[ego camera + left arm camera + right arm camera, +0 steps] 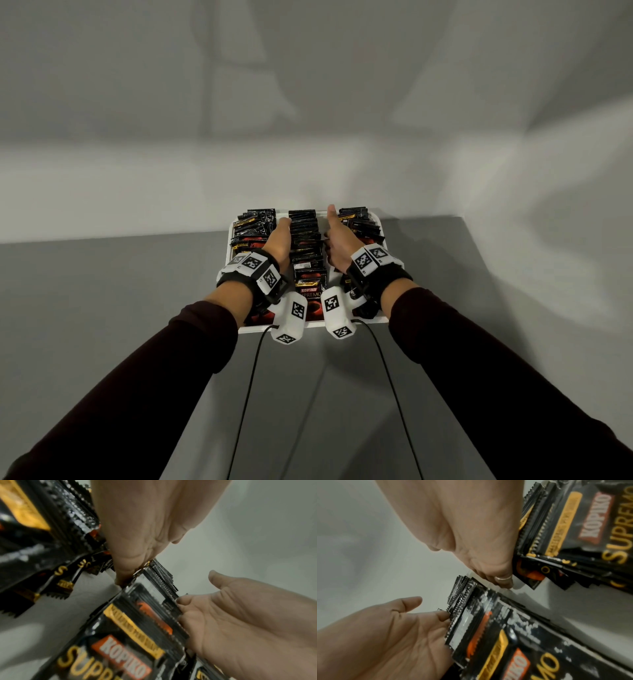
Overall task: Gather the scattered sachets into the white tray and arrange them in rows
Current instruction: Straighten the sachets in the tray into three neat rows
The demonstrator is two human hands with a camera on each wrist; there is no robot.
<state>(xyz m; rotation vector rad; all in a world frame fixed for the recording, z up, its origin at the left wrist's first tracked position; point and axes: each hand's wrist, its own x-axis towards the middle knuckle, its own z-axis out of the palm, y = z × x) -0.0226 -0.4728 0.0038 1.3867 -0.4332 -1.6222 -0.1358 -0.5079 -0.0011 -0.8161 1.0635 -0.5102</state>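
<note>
At the centre of the head view, a white tray (pixel 228 240) sits on a grey table (pixel 102 291) against a pale wall (pixel 308 85); black sachets fill it in three rows running away from the camera: a left row (pixel 255 226), a middle row (pixel 305 240) and a right row (pixel 363 222); the nearest sachet of the middle row reads KOPIKO SUPREMO.

The left hand (pixel 279 240) lies in the gap between the left and middle rows, its fingers straight and flat against the left edge of the middle row; the right hand (pixel 337 240) lies in the gap between the middle and right rows, fingers straight against the right edge, thumb lifted; neither hand closes round a sachet, both press the stack from its sides.

In the left wrist view the left hand (pixel 145 527) fills the upper middle, its fingertips down at the tray floor beside the middle row (pixel 137 628), while the right hand (pixel 240 628) meets the row from the lower right; the left row (pixel 42 534) lies blurred in the upper left.

In the right wrist view the right hand (pixel 471 527), a ring on one finger, reaches down at upper centre; the left hand (pixel 393 635) touches the middle row (pixel 488 635) from the lower left; the right row (pixel 582 527) sits in the upper right.
</note>
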